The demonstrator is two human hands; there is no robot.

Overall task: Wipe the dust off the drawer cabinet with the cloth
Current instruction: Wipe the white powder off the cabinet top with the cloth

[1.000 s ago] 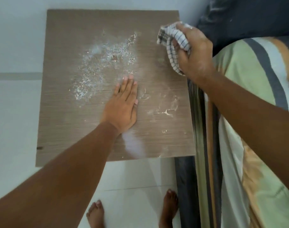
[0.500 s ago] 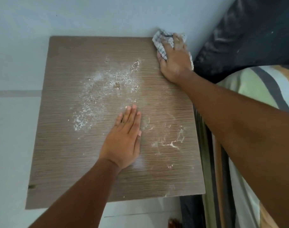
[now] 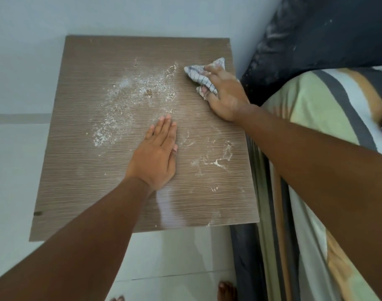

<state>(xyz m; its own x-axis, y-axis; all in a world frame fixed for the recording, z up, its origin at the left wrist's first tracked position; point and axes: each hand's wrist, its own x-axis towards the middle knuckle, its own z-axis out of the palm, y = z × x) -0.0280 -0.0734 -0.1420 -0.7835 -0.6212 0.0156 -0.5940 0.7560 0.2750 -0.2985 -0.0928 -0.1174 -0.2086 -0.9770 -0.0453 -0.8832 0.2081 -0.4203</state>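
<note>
The drawer cabinet's brown wood-grain top (image 3: 81, 170) fills the middle of the view. White dust (image 3: 129, 98) is scattered across its centre, and thinner smears (image 3: 220, 159) lie toward its right side. My right hand (image 3: 224, 94) presses a white checked cloth (image 3: 202, 76) flat on the top near the right edge, at the right end of the dust patch. My left hand (image 3: 155, 157) lies palm down on the top with its fingers together, just below the dust, holding nothing.
A pale wall (image 3: 120, 16) runs behind the cabinet. A bed with a striped green, grey and orange sheet (image 3: 311, 118) and a dark pillow (image 3: 329, 33) stands against the cabinet's right side. White floor tiles (image 3: 181, 257) and my bare toes (image 3: 226, 290) show below.
My right hand came down from above the back right corner, set the cloth on the top, then slid it forward and left toward the dust. My left hand stayed flat in place.
</note>
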